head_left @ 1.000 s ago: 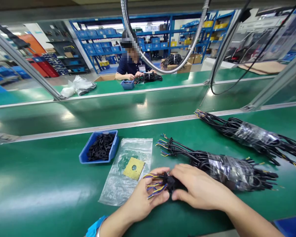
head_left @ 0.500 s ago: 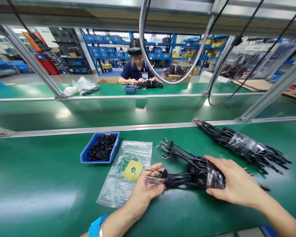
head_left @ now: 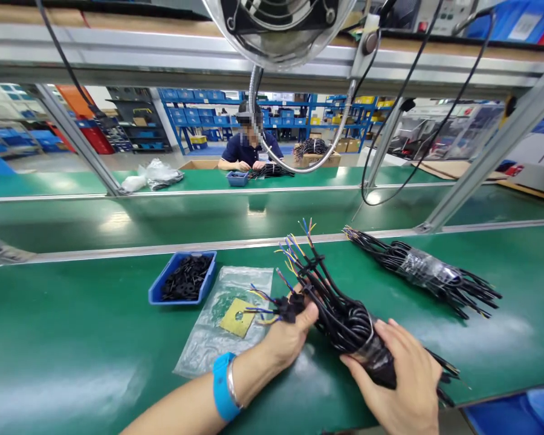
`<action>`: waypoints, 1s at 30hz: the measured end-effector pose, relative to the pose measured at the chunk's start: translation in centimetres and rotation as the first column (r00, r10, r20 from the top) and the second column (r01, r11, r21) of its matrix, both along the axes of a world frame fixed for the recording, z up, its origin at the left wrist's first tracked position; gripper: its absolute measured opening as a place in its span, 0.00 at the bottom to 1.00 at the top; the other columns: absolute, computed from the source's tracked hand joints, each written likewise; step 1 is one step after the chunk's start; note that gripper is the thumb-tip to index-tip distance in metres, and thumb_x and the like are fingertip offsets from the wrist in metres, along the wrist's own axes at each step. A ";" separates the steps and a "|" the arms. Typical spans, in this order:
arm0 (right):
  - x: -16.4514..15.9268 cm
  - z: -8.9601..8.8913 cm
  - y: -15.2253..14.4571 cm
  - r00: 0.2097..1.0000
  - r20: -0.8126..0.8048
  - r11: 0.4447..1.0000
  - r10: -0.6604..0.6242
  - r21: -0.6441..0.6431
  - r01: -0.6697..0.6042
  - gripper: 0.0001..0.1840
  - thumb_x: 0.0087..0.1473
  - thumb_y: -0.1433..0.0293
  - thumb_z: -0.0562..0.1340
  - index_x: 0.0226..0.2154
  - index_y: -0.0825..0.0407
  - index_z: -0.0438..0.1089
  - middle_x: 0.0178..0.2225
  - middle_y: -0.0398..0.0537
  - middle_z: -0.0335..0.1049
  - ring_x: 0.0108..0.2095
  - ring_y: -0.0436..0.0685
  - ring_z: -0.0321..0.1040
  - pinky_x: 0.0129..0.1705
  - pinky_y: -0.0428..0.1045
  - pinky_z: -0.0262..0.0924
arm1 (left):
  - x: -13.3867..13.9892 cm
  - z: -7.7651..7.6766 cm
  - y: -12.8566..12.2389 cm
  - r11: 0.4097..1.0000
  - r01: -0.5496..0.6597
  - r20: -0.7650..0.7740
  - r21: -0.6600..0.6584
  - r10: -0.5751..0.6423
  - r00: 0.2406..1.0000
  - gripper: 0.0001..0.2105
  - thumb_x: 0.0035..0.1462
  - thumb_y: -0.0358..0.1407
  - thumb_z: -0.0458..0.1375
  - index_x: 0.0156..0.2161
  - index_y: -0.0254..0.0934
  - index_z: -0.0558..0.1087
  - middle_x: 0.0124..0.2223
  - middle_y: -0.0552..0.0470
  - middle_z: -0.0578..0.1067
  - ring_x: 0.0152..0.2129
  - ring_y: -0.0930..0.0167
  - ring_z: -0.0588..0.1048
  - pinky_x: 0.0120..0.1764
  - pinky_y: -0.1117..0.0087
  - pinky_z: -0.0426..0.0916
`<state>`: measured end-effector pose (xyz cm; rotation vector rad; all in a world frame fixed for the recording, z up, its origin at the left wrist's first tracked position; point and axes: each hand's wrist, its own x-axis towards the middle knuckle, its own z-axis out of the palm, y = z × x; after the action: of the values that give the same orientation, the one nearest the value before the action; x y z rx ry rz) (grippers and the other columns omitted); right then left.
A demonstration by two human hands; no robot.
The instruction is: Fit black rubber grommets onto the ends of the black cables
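Observation:
A bundle of black cables, wrapped in clear film, slants up from the green table between my hands. My right hand grips it around the film-wrapped part. Near the stripped ends my left hand is closed on some of the cables, just behind their black clip-like pieces. Blue, yellow and brown wires fan out beyond these pieces. Left of the bundle, a clear plastic bag lies flat, with a yellow square with a central hole on it.
A blue bin of loose black parts stands at left. Another cable bundle lies at right. A metal rail runs behind. A flexible metal hose hangs overhead. Across the bench sits a person with cables.
The bundle's wire ends have risen and turned away from me, tilting the bundle. My right hand has moved nearer to me and to the left. The view has tipped upward.

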<state>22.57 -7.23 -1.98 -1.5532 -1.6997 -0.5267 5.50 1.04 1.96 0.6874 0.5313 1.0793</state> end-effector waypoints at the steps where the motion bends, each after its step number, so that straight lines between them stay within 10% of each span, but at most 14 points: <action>1: 0.1 0.0 0.0 1.000 -0.013 1.000 0.000 -0.011 0.000 0.29 0.50 0.60 0.65 0.51 0.53 0.59 0.45 0.58 0.68 0.48 0.70 0.65 0.50 0.63 0.54 | 0.4 0.1 -0.1 1.000 -0.024 0.020 0.012 0.023 1.000 0.26 0.46 0.43 0.67 0.51 0.41 0.71 0.49 0.48 0.76 0.53 0.58 0.67 0.57 0.56 0.57; 30: 1.3 0.6 0.2 0.998 -0.057 0.999 0.012 -0.047 -0.015 0.30 0.52 0.58 0.63 0.52 0.54 0.58 0.48 0.60 0.66 0.49 0.70 0.64 0.51 0.63 0.54 | 1.4 0.3 0.0 0.996 -0.011 0.166 0.084 -0.003 0.986 0.18 0.52 0.40 0.63 0.48 0.39 0.74 0.42 0.49 0.79 0.44 0.61 0.74 0.52 0.59 0.62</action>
<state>23.82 -7.05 -1.40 -1.5744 -1.6891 -0.4343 6.94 1.08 2.30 0.6633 0.3458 1.1564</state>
